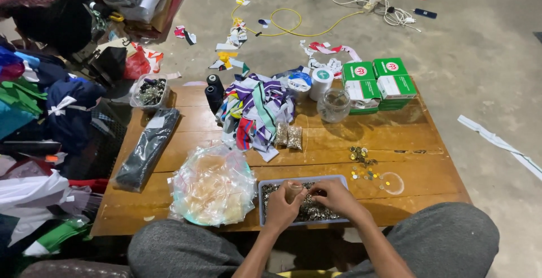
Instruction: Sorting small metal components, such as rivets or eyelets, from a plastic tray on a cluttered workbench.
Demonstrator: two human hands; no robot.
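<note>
A shallow blue-grey tray full of small metal fasteners sits at the near edge of a low wooden table. My left hand is over the tray's left part, fingers closed around a small clear plastic bag. My right hand rests in the tray on the metal pieces, fingers curled into them. Whether it grips any pieces is hidden by the fingers.
A clear bag of pale pieces lies left of the tray, with a long dark packet further left. Loose metal bits lie to the right. Striped fabric strips, a glass jar and green boxes stand at the back.
</note>
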